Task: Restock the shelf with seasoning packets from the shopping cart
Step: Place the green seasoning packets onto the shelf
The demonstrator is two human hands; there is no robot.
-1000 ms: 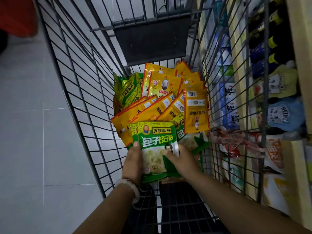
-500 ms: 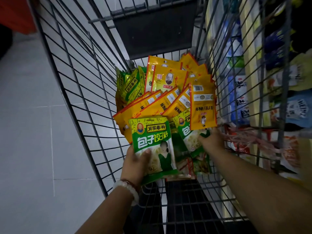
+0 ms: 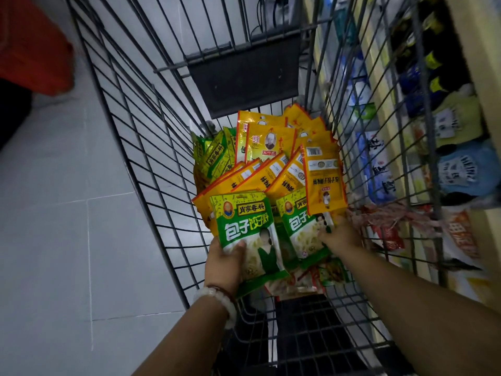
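- Gripping a flat green-and-white plastic seasoning packet (image 3: 248,234) by its lower left corner, your left hand (image 3: 223,263) has the thumb curled over the front of it and holds it upright above the pile, inside the grey wire shopping cart (image 3: 130,147).
- Your left wrist carries a pale beaded bracelet (image 3: 219,298).
- Your right hand (image 3: 340,236) reaches deeper into the cart and its fingers curl round the right edge of a second green-and-white seasoning packet (image 3: 303,232), which lies tilted among the others.
- Just above that hand, an orange-yellow foil packet (image 3: 324,180) stands back side out, barcode at its top, and overlaps the second green packet's upper right corner.
- Behind both, you have a heap of orange-yellow packets (image 3: 267,164) fanned across the cart's far end, with a few yellow-green packets (image 3: 214,156) at its left.
- Under the green packets lie some flat red-and-clear packets (image 3: 295,280) on the cart floor.
- Through the cart's right wall you can see the cream store shelf (image 3: 466,50), stocked with dark bottles and blue pouches; it is blurred.
- The floor to your left is pale grey tile (image 3: 54,213).
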